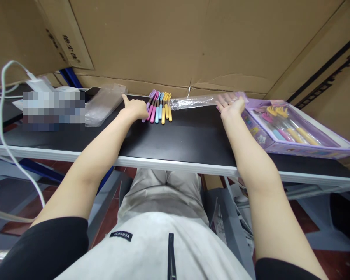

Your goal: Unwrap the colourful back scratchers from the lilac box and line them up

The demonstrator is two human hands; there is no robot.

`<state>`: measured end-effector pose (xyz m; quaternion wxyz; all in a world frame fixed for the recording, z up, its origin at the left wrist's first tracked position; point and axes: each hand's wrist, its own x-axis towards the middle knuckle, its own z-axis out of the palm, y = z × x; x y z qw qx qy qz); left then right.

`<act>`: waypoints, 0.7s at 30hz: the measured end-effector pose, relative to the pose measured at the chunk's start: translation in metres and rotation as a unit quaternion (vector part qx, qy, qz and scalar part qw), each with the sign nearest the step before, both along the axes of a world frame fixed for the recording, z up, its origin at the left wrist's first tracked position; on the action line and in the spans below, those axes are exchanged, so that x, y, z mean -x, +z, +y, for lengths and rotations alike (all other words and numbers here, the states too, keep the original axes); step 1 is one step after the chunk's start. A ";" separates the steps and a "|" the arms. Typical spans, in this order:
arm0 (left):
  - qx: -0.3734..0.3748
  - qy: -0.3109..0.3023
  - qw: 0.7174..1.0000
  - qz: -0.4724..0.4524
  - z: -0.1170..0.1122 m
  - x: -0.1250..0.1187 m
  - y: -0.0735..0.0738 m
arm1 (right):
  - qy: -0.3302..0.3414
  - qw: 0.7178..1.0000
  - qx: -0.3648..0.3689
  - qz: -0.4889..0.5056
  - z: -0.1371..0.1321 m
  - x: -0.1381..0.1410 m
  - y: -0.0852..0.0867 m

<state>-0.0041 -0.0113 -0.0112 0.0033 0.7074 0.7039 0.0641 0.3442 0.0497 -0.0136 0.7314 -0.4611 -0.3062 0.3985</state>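
A row of several small toy utensils (160,107) with purple, pink, blue and yellow handles lies side by side on the black table (181,136). My left hand (135,108) rests just left of them, fingers curled against the purple one, thumb up. My right hand (230,104) lies flat with fingers spread on a clear plastic wrapper (195,102) stretched along the table's back edge, next to a purple toy box (294,130).
The purple box holds more coloured utensils under a clear window. A stack of clear plastic bags (103,105) lies at the left, beside a white charger and cable (6,116). Cardboard boxes (192,42) wall the back.
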 end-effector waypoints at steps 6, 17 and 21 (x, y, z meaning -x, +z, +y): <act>0.064 0.033 0.994 0.080 -0.002 -0.004 0.004 | 0.021 1.000 -0.003 -0.016 -0.006 0.017 -0.003; 0.059 0.048 0.996 0.043 0.002 -0.003 0.000 | 0.067 0.995 0.066 0.014 -0.023 0.051 -0.003; 0.027 0.045 0.999 0.014 -0.003 -0.004 0.003 | 0.095 0.992 0.078 0.004 -0.035 0.064 -0.001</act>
